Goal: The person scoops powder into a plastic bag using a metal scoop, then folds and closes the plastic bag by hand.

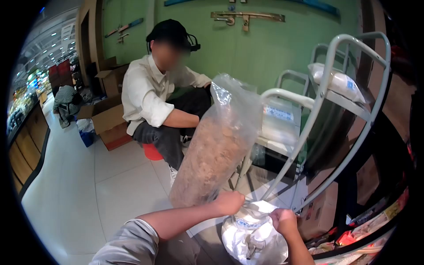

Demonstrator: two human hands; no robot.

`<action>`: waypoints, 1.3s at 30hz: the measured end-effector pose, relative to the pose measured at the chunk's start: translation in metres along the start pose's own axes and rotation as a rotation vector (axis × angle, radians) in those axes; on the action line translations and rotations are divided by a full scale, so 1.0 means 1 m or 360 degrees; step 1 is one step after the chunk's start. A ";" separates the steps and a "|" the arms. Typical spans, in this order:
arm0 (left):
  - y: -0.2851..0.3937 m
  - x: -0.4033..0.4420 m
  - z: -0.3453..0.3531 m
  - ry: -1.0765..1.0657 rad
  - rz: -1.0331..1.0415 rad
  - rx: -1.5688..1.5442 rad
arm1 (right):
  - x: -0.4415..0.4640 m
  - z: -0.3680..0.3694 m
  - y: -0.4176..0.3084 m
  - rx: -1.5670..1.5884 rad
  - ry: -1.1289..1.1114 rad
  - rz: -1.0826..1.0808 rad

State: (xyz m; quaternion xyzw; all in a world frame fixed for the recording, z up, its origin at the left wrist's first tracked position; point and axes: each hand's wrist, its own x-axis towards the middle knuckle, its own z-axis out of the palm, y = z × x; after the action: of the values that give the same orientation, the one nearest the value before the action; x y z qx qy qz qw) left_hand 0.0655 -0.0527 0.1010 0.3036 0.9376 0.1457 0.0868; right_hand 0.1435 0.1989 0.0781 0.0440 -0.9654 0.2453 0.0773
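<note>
A white plastic bag (254,240) with blue print hangs between my two hands, low in front of me. My left hand (229,202) is closed on its left rim, and my right hand (284,221) grips the rim on the right. A metal object, too unclear to name, shows on the front of the bag. Just beyond my left forearm stands a tall clear plastic sack (216,154) filled with brown, flaky pieces. It leans to the right at its top, near the seated person's arm.
A person in a cream shirt (148,90) and black cap sits on a red stool (153,151). At right stands a grey metal step frame (309,123) with white packages (338,81). Cardboard boxes (110,121) and a crouching person (67,104) are at left.
</note>
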 end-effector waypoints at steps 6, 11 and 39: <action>-0.005 0.001 0.002 -0.0073 -0.0062 0.0030 | -0.003 0.005 -0.008 -0.0057 -0.0097 0.0072; -0.010 0.006 0.005 -0.0046 -0.0076 0.0075 | 0.006 0.011 0.000 -0.0015 -0.0158 0.0135; 0.006 0.011 0.002 -0.0084 0.0111 -0.0160 | 0.008 0.013 0.005 0.0189 -0.0212 0.0107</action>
State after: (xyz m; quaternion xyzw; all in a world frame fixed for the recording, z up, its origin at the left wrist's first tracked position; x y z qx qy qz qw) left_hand 0.0603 -0.0409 0.0998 0.3351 0.9153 0.1875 0.1215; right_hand 0.1335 0.1971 0.0656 0.0322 -0.9531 0.3010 0.0019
